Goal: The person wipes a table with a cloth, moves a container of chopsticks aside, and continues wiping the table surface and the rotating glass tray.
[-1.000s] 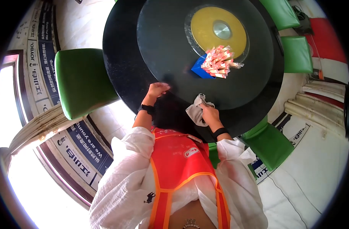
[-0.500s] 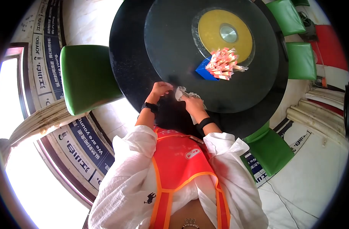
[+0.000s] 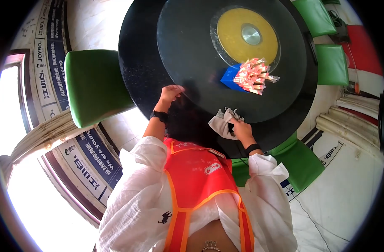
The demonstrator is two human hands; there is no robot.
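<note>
My right hand [image 3: 243, 131] grips a crumpled greyish-white cloth [image 3: 222, 123] on the near rim of the black round table [image 3: 135, 54]. Part of the cloth lies against the edge of the dark turntable [image 3: 183, 46]. Further left, my left hand [image 3: 171, 93] has its fingers drawn together at the turntable's edge, seemingly pinching it. On the turntable stands a blue box [image 3: 232, 77] full of red-and-white wrapped sticks [image 3: 256, 76], beside the gold centre disc [image 3: 229, 31].
A green chair [image 3: 93, 86] stands at the table's left, another [image 3: 299, 166] at the near right. More green chairs [image 3: 331, 65] line the far right. A curtain [image 3: 40, 134] hangs at left, and a cable [image 3: 311, 222] runs over the floor.
My right hand has moved right and nearer to me with the cloth. My left hand has shifted slightly left and away. The blue box has moved a little right as the turntable turned.
</note>
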